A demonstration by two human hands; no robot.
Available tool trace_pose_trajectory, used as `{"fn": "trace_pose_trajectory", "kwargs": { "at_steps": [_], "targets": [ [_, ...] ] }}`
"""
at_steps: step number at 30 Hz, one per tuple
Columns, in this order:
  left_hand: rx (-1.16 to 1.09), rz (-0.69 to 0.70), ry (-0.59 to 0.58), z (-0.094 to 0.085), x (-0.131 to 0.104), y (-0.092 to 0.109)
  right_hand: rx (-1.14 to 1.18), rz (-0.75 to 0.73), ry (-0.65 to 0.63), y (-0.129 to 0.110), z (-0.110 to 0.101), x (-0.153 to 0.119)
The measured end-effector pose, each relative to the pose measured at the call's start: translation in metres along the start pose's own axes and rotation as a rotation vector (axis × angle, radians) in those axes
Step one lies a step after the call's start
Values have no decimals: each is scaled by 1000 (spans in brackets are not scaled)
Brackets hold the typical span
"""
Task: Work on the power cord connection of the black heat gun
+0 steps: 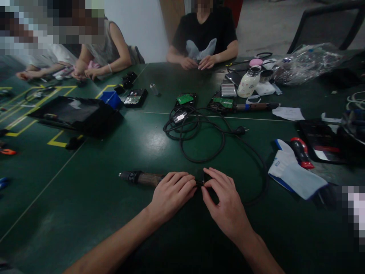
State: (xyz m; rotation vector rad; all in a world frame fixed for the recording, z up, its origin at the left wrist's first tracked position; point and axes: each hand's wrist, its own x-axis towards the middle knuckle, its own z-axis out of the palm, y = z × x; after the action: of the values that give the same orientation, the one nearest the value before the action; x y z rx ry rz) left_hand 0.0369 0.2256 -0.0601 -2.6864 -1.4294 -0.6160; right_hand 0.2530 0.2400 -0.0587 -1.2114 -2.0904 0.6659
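An electric screwdriver (148,179) lies across the green table, its tip pointing left. My left hand (174,190) is wrapped over its rear part. Close by on the right, my right hand (221,194) pinches the black cable end at the back of the tool, thumb and fingertips together. The fingertips of both hands nearly meet there, and the exact joint between cable and tool is partly hidden. From that spot the black cable (264,163) curves right and up to a coiled stretch with a small power box (179,116) and a plug (242,130).
A black tray (76,114) stands at the left beside a blue bin (111,99). Hard drives (135,97) and another screwdriver (256,107) lie farther back. On the right are a glove (296,175), a red-black handle (302,152) and a bottle (248,82). Other people sit across the table.
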Motion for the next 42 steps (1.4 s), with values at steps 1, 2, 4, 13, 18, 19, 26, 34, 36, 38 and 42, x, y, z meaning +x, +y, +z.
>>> {"fn": "trace_pose_trajectory", "kwargs": {
  "at_steps": [1,2,4,13,18,19,26,34,36,38,42],
  "targets": [
    [-2,-3,1,0,1,0,0,1,0,0,0,0],
    [-3,-5,2,-1,1,1,0,2,-1,0,0,1],
    [-5,-5,1,-2,2,2,1,2,-6,0,0,1],
    [1,30,-21,0,-1,1,3,-2,-4,1,0,0],
    [-11,-1,-22,0,0,1,5,0,-6,1,0,0],
    [-15,-1,-27,0,0,2,6,0,-4,1,0,0],
    [15,14,-19,-1,1,1,7,5,-4,0,-2,0],
    [14,15,-29,-2,2,2,9,3,-7,-1,-1,1],
    [15,9,-22,-2,2,3,10,6,-9,-1,-1,1],
    [5,-3,-22,-3,3,3,11,9,-7,-2,-2,1],
    [0,7,-30,-3,1,4,6,16,1,-3,-3,1]
  ]
}}
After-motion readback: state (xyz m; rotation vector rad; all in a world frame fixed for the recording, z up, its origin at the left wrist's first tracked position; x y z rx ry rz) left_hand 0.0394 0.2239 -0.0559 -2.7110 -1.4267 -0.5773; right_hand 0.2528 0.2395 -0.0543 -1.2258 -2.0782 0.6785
